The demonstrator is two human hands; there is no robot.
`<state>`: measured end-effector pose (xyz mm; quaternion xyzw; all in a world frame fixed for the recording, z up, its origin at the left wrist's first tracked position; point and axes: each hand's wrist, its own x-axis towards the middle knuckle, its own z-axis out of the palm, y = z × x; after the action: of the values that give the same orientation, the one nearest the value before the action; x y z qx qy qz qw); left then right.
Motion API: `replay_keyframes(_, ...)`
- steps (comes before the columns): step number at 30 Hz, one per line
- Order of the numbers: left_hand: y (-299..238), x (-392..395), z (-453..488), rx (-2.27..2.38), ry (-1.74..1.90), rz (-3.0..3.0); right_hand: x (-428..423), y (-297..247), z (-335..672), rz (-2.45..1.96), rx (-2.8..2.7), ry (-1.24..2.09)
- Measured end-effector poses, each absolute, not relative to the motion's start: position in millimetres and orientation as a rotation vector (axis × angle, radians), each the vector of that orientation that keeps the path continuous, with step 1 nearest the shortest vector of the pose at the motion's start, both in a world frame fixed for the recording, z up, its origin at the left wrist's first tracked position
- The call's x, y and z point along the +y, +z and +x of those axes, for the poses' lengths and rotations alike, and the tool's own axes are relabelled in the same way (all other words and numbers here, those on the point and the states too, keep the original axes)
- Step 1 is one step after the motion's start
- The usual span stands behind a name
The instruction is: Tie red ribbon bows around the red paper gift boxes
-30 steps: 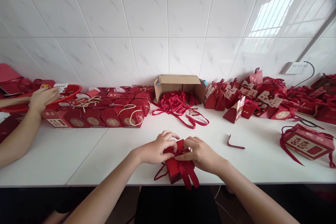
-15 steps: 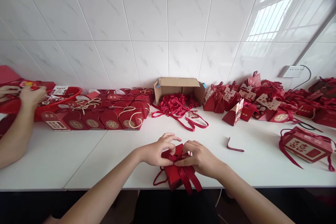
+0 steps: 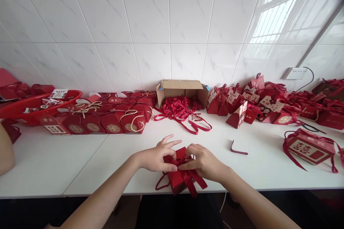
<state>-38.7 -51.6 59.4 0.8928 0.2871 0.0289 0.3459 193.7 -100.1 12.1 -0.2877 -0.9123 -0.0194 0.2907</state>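
Note:
A small red gift box (image 3: pixel 176 182) lies at the table's front edge, between my two hands. A shiny red ribbon (image 3: pixel 191 182) crosses its top, with loose tails hanging over the near side. My left hand (image 3: pixel 161 155) pinches the ribbon with thumb and index finger, the other fingers raised. From the right, my right hand (image 3: pixel 200 161) has its fingertips closed on the ribbon, close to the left thumb. The exact loop between the fingertips is partly hidden. A thin red cord handle (image 3: pixel 161 182) sticks out at the box's left side.
Behind stands an open cardboard box (image 3: pixel 182 85) spilling red ribbons (image 3: pixel 180 107). Rows of red boxes (image 3: pixel 113 123) and a red basin (image 3: pixel 16 109) are at left. More gift boxes (image 3: pixel 268 103) pile up at right. A ribbon strip (image 3: pixel 238 150) and a ribboned box (image 3: pixel 309 148) lie nearer.
The co-worker's hands at the far left have left the view; only part of an arm shows. My hands stay at the box, with small shifts of the fingers and ribbon tails.

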Motion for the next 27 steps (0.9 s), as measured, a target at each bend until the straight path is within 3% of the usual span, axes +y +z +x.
replay_keyframes(9,60.1,-50.9,-35.0,0.725,0.375,2.043,-100.8,13.4,194.8,-0.746,-2.392,-0.025)
replay_keyframes(15,54.8,-49.7,-41.8,0.619,0.326,1.841,-102.7,14.3,197.3,-0.747,-2.399,0.044)
replay_keyframes(27,59.7,-63.3,-30.7,0.829,0.415,2.230,-102.6,7.7,196.4,-0.758,-2.386,0.034)
